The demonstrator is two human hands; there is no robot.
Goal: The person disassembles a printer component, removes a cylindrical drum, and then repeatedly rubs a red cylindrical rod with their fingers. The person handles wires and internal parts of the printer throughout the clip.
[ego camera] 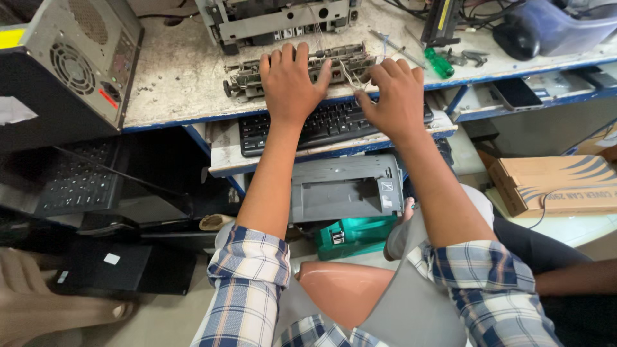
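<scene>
Plaid sleeves lowest in view, forearms reaching up and away. Under them on the floor: grey printer [344, 189], green part [353, 236] just in front of it, brown cardboard box [559, 183] off to the right, dark laptop [77, 183] on the left. Next up, black keyboard [308, 125] on a pull-out shelf below the surface [173, 77]. Left hand [289, 83] lies palm-down on the grey roller assembly [299, 69] at the near edge of the surface, fingers spread over the top, grip loose, not clenched. Right hand [395, 96] sits at the assembly's right end, fingertips curled in by thin white wires; whether it pinches them, cannot tell. Green-handled screwdriver [437, 63] just right of it. Farther back: stripped printer chassis [283, 19], PC tower [77, 58] at left, black mouse [517, 38] far right.
</scene>
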